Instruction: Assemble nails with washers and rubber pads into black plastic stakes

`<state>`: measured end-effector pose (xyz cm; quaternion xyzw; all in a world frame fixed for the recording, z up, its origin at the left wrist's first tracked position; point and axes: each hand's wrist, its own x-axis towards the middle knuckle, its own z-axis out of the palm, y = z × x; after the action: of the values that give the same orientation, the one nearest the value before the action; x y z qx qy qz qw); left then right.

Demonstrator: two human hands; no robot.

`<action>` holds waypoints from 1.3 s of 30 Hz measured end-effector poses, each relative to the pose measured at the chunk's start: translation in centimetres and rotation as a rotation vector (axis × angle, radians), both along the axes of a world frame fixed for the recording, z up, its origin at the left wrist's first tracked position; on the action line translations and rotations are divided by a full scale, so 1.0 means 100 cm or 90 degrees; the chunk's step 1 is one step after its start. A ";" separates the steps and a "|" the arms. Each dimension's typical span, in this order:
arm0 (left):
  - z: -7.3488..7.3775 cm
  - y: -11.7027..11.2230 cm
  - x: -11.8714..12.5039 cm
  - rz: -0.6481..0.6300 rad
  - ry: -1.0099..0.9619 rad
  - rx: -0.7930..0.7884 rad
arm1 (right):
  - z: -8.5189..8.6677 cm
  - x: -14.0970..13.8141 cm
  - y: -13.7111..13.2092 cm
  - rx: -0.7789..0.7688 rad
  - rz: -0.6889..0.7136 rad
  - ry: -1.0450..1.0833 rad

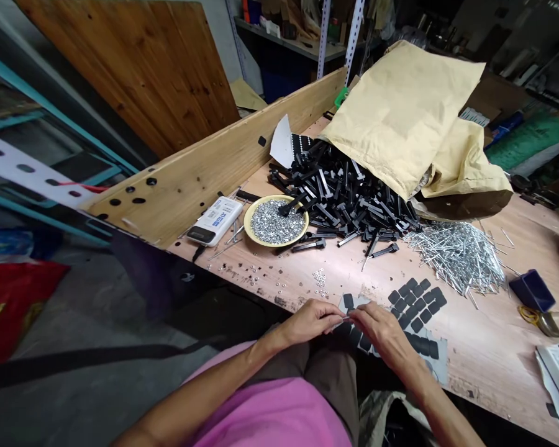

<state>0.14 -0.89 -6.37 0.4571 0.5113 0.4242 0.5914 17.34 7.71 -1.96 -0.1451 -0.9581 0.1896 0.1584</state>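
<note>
Near the table's front edge, my left hand (314,320) and my right hand (375,323) meet with fingertips pinched together. Something small and thin, perhaps metal, shows between them, but its kind is unclear. Under and beside my right hand lies a grey sheet (440,366) bearing dark rounded-square pads (412,341). More dark pads (419,304) are laid out in rows just beyond it. Small ring-shaped washers (320,280) are scattered ahead of my left hand.
A yellow bowl (250,233) holds small silvery parts, beside a white power-bank-like device (218,217). Behind are a heap of black plastic pieces (345,192), a large paper sack (400,105) and metal pins (461,257). A blue box (532,290) stands right. A wooden board (181,192) edges the left.
</note>
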 end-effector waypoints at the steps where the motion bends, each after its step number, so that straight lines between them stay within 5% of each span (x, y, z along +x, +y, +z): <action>1: 0.000 0.000 -0.001 -0.021 -0.027 -0.024 | 0.002 0.001 0.001 -0.021 0.012 -0.002; 5: 0.002 0.001 0.000 0.009 -0.039 -0.009 | 0.006 0.003 0.002 -0.148 -0.026 0.023; 8: 0.004 0.002 0.004 0.049 -0.066 0.012 | 0.008 0.005 -0.001 -0.154 -0.081 0.064; 13: 0.005 0.004 0.005 -0.039 -0.202 -0.076 | 0.011 0.006 -0.006 -0.155 -0.111 0.138; 19: 0.008 0.002 0.006 0.020 0.137 0.202 | 0.019 0.010 0.006 -0.218 -0.047 0.033; 24: 0.011 -0.001 0.009 -0.023 0.222 0.248 | 0.023 0.014 0.007 -0.187 -0.021 -0.008; 28: 0.014 -0.001 0.011 -0.003 0.133 0.179 | 0.025 0.015 0.001 -0.159 -0.046 0.004; 34: 0.015 0.006 0.013 -0.090 -0.317 -0.168 | 0.026 0.014 -0.006 -0.156 -0.075 0.128; 36: 0.016 0.006 0.014 -0.103 -0.354 -0.192 | 0.026 0.015 -0.007 -0.133 -0.068 0.159; 39: 0.021 0.006 0.017 -0.016 -0.226 -0.086 | 0.024 0.018 -0.007 -0.075 -0.074 0.172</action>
<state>1.85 -0.27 -4.26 0.3404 0.4203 0.4554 0.7071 19.18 7.02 0.43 -0.1825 -0.9055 0.2534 0.2875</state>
